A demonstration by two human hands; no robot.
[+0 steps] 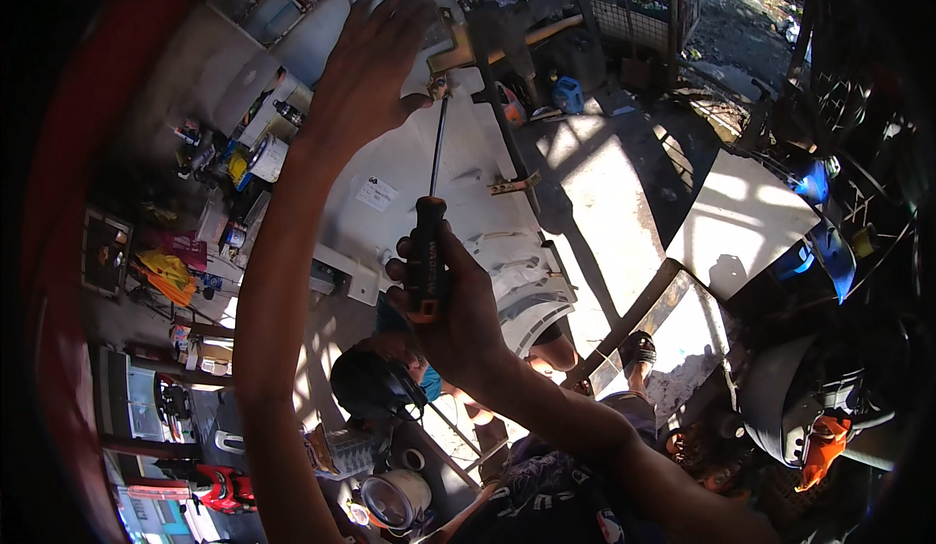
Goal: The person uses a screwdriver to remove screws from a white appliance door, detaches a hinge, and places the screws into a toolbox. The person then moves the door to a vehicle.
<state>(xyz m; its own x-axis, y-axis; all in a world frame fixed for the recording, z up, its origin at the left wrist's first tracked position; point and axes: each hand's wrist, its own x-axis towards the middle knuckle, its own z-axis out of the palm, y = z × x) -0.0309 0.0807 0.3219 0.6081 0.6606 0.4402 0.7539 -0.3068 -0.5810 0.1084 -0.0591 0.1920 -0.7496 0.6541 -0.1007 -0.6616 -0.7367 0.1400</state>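
Note:
My right hand (470,315) is wrapped round the black and orange handle of a screwdriver (425,252). Its long metal shaft points away from me, and the tip meets or nearly meets a small brass-coloured fitting (439,87) on a large pale grey panel (414,164). Farther up the panel lies my left hand (369,81), fingers stretched out and thumb beside the fitting. A white label (376,193) is stuck on the panel. Another metal bracket (514,185) sits on the panel's right edge. Whether the screwdriver tip is seated in a screw is too small to tell.
Close below the panel is another person wearing something dark on the head (366,383). A white board (738,217) leans at the right. A white bucket (395,497) stands near the bottom, a blue container (566,95) beyond the panel. Cluttered shelves line the left.

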